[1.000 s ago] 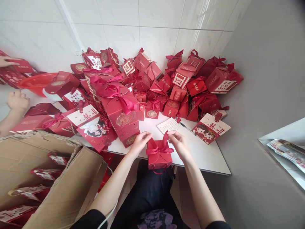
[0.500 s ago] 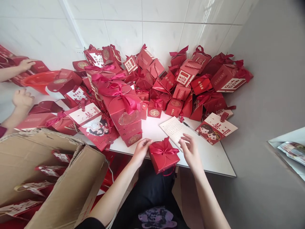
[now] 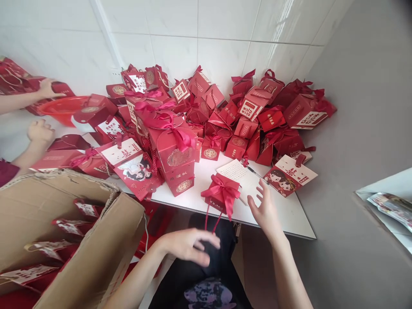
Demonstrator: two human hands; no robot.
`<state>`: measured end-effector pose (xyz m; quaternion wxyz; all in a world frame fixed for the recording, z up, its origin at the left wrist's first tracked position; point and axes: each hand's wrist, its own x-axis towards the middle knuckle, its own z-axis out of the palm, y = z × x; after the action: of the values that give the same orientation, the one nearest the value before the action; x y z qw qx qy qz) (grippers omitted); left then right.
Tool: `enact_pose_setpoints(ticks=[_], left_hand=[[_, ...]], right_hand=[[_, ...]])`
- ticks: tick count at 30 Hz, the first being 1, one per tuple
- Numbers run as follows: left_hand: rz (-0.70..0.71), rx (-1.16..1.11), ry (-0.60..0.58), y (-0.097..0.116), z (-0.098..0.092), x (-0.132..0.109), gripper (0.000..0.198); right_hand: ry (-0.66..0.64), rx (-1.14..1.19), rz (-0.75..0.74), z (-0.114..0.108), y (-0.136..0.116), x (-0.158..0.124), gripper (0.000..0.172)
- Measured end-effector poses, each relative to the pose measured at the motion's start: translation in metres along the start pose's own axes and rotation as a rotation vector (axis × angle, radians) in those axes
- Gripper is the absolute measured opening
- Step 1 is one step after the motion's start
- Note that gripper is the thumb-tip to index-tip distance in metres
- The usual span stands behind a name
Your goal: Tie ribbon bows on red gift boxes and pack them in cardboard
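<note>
The white, smooth counter (image 3: 289,219) is backed by a glossy white tiled wall (image 3: 225,21) and closed off on the right by a grey panel (image 3: 347,128). One bow-tied red gift box (image 3: 216,198) is set at the counter's front edge, with twisted cord handles (image 3: 207,216) hung over it. No grip is made by either hand: the left hand (image 3: 193,246), slightly blurred, is held with loosely spread fingers below the box, and the right hand (image 3: 265,208) is opened beside it. One handwritten paper sheet (image 3: 231,171) and one pen (image 3: 252,171) are placed behind. Dozens of card boxes (image 3: 246,128), cubic and tapered, are heaped along the wall, many tied with satiny ribbon. At least four red printed pieces (image 3: 67,227) are held in one rough-edged corrugated carton (image 3: 106,244). Two other hands (image 3: 41,133) are seen at far left, near one red plastic basin (image 3: 64,109).
</note>
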<state>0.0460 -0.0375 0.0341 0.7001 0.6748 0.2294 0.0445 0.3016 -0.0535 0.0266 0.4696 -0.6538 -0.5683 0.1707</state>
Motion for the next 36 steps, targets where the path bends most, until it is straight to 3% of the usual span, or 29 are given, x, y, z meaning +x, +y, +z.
enact_pose_setpoints(ticks=[1, 2, 6, 8, 10, 13, 15, 17, 22, 28, 32, 34, 36], left_hand=[[0.012, 0.036, -0.145, 0.009, 0.000, -0.008, 0.044], [0.035, 0.064, -0.207, 0.019, -0.001, -0.015, 0.044], [0.128, 0.175, -0.016, 0.057, -0.008, -0.032, 0.029], [0.137, 0.195, 0.094, 0.067, -0.015, -0.030, 0.023], [0.152, 0.179, 0.331, 0.065, -0.023, -0.020, 0.025], [0.154, 0.252, 0.816, 0.051, -0.033, 0.004, 0.027], [0.157, 0.312, 0.976, 0.041, -0.035, 0.017, 0.036], [0.190, 0.346, 1.001, 0.038, -0.035, 0.022, 0.039], [0.302, 0.453, 0.998, 0.060, -0.017, -0.003, 0.010], [0.564, 0.949, 0.921, 0.094, 0.039, -0.053, 0.012], [0.655, 1.261, 1.016, 0.095, 0.070, -0.069, 0.010], [0.702, 1.213, 1.053, 0.091, 0.076, -0.078, 0.012], [0.767, 1.028, 1.116, 0.087, 0.077, -0.091, 0.016]], right_hand=[[0.005, 0.013, 0.002, 0.002, 0.000, 0.000, 0.070], [-0.039, 0.033, -0.011, 0.005, -0.002, -0.002, 0.076], [-0.307, 0.070, -0.097, 0.022, -0.009, -0.009, 0.109], [-0.361, 0.100, -0.088, 0.030, -0.011, -0.006, 0.113], [-0.371, 0.156, -0.066, 0.037, -0.010, -0.001, 0.109], [-0.335, 0.227, -0.101, 0.041, -0.011, 0.004, 0.103], [-0.306, 0.232, -0.173, 0.040, -0.016, 0.003, 0.101], [-0.283, 0.213, -0.249, 0.035, -0.024, -0.001, 0.101], [-0.234, 0.178, -0.380, 0.015, -0.053, -0.012, 0.100], [-0.218, 0.265, -0.474, 0.011, -0.090, -0.027, 0.100], [-0.200, 0.379, -0.537, 0.019, -0.112, -0.037, 0.099], [-0.209, 0.434, -0.569, 0.023, -0.119, -0.041, 0.097], [-0.233, 0.455, -0.598, 0.024, -0.124, -0.043, 0.095]])
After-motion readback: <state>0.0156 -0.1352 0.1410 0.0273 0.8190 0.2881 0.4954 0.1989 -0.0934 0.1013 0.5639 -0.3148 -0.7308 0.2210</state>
